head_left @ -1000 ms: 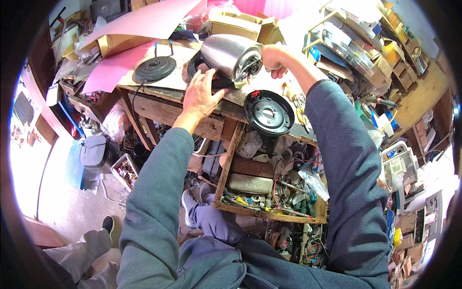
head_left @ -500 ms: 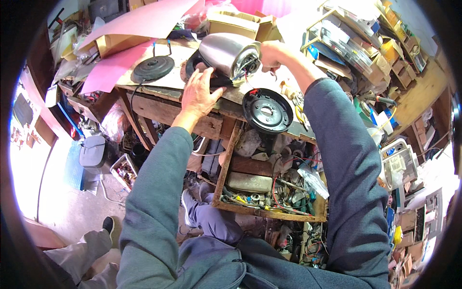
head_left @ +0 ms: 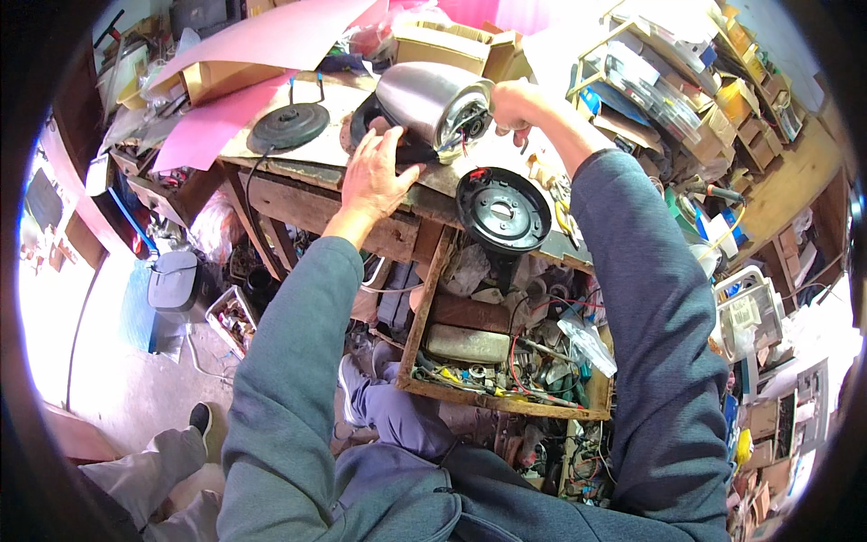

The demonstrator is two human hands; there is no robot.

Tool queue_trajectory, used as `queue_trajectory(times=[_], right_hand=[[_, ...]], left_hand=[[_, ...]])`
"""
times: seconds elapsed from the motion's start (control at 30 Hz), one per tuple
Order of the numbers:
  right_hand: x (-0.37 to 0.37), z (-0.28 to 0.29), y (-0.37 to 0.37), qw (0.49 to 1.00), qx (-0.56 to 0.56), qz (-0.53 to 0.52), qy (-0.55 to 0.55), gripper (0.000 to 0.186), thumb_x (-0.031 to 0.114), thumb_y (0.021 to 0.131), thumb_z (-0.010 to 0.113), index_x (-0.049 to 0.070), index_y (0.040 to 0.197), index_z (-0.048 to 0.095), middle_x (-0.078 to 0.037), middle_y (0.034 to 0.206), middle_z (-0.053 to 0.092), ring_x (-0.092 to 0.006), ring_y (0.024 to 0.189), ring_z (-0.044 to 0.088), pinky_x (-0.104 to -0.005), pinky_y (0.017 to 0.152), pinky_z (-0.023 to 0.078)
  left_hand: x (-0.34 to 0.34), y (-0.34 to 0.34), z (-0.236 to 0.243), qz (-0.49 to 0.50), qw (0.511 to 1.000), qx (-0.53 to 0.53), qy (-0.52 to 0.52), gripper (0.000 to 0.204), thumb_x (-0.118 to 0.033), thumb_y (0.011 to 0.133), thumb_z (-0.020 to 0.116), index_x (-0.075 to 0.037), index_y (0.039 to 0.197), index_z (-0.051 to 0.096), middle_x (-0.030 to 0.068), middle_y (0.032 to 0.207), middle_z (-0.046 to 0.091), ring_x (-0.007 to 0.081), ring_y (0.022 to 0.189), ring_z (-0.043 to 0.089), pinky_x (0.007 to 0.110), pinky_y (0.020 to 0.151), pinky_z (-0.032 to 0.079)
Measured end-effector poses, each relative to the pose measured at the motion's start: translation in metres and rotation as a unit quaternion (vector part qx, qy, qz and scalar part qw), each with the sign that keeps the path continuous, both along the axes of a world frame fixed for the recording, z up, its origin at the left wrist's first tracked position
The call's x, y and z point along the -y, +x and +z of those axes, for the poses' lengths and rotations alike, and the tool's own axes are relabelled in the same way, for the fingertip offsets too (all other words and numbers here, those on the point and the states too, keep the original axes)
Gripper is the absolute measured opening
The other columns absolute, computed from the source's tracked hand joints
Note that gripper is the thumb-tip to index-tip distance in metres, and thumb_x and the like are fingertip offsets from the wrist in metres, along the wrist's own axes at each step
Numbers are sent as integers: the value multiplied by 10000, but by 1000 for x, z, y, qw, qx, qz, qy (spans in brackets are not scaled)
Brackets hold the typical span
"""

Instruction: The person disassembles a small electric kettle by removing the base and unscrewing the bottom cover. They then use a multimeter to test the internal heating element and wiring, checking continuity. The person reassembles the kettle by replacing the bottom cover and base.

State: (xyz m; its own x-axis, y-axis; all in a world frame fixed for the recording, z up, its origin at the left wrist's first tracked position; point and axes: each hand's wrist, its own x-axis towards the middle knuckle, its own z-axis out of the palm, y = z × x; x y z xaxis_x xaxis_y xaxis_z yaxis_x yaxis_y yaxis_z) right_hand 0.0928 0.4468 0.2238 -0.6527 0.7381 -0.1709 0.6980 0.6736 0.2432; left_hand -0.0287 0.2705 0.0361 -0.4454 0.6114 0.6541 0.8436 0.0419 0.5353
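Observation:
A steel electric kettle [head_left: 417,90] lies on its side on the workbench, its underside facing right with wires and metal parts exposed. My left hand [head_left: 375,181] rests against the kettle's black handle side, fingers outstretched and thumb apart. At the exposed underside, my right hand [head_left: 517,107] is closed with its fingers curled. What it holds, if anything, is hidden. Below the kettle, a round black plastic base cover [head_left: 506,212] sits at the bench's front edge, and a thin red wire runs near it toward the kettle.
A round black kettle power base [head_left: 291,125] with a cord stands left on the bench. Tools with yellow handles [head_left: 564,217] lie to the right. Under the bench edge, an open wooden drawer [head_left: 506,404] holds wires and parts. Another person's leg [head_left: 172,461] shows lower left.
My right hand has shifted slightly, and its fingers look turned a little at the kettle's underside. The left hand and the kettle stay in place.

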Motion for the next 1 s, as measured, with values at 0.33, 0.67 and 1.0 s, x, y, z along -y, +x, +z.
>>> queue_trajectory(times=[0.33, 0.67, 1.0], right_hand=[[3, 7, 1, 998, 41, 27, 26, 125, 131, 905, 711, 56, 938, 806, -66, 778, 790, -154, 634, 752, -382, 687, 627], [8, 6, 3, 1000, 0, -15, -13, 118, 156, 909, 750, 54, 927, 806, -48, 775, 789, -148, 631, 757, -342, 646, 625], [8, 10, 0, 996, -57, -41, -55, 181, 128, 848, 817, -37, 813, 753, -115, 716, 764, -179, 609, 755, -344, 588, 616]], left_hand=[[-4, 2, -4, 29, 998, -55, 25, 648, -276, 850, 846, -56, 1387, 557, 155, 1245, 673, 345, 1232, 615, 459, 1078, 484], [0, 2, -1, 7, 1000, -9, 1, 679, -306, 853, 823, -82, 1427, 538, 206, 1325, 664, 455, 1388, 513, 503, 1194, 405], [1, 2, -2, 37, 998, -47, 17, 663, -297, 860, 837, -82, 1414, 545, 153, 1269, 688, 395, 1343, 554, 486, 1163, 427]])
